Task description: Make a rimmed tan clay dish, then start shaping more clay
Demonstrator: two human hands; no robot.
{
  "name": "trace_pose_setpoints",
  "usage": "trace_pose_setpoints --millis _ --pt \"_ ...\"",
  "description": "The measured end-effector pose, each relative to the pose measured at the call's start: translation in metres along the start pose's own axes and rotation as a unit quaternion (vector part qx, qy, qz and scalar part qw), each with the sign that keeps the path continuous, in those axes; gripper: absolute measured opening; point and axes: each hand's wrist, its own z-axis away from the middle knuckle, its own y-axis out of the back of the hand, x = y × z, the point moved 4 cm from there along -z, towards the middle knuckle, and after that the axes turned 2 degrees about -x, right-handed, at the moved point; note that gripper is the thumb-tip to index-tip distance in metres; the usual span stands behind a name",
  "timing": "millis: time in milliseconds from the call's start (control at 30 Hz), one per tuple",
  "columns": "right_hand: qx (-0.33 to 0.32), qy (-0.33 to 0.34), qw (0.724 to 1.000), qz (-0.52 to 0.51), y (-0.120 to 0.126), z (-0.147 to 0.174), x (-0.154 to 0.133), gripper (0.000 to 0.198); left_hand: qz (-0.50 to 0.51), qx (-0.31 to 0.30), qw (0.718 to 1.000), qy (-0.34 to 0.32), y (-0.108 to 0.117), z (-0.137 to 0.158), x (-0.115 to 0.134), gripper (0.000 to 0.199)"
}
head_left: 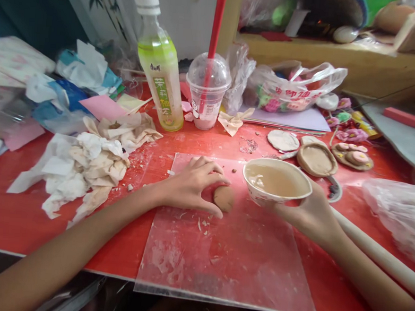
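Observation:
A lump of brown clay (224, 198) sits on a clear plastic sheet (228, 266) over the red table. Around its left side curve the thumb and fingers of my left hand (194, 185), spread apart; whether they touch the clay I cannot tell. My right hand (308, 212) grips a white paper bowl (261, 195) by its right side and underside. Cloudy brownish water (277, 179) fills much of the bowl, whose rim looks bent out of round. Small clay scraps (204, 225) lie on the sheet below my left hand.
Crumpled tissues (93, 161) pile up at left. Behind stand a tea bottle (161, 76) and a plastic cup (207, 94) with a red straw. Beyond the bowl lie a round clay dish (316, 159) and a decorated clay piece (353, 156). A plastic bag (402, 216) is at right.

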Motion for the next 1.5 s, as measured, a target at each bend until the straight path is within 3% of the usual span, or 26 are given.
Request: trace_pose_setpoints --millis 167,533,1500 --pt "-0.005 0.003 1.0 0.005 0.001 0.001 -0.001 0.048 0.034 0.069 0.996 0.044 0.006 -0.001 -0.004 0.036" --pt "-0.011 0.019 1.0 0.011 0.002 0.005 0.0 0.052 0.008 0.149 0.984 0.096 0.01 -0.001 -0.011 0.034" --pt "-0.027 0.059 0.997 0.039 0.0 0.004 -0.007 0.051 -0.01 0.156 0.982 0.103 0.009 -0.002 -0.012 0.029"
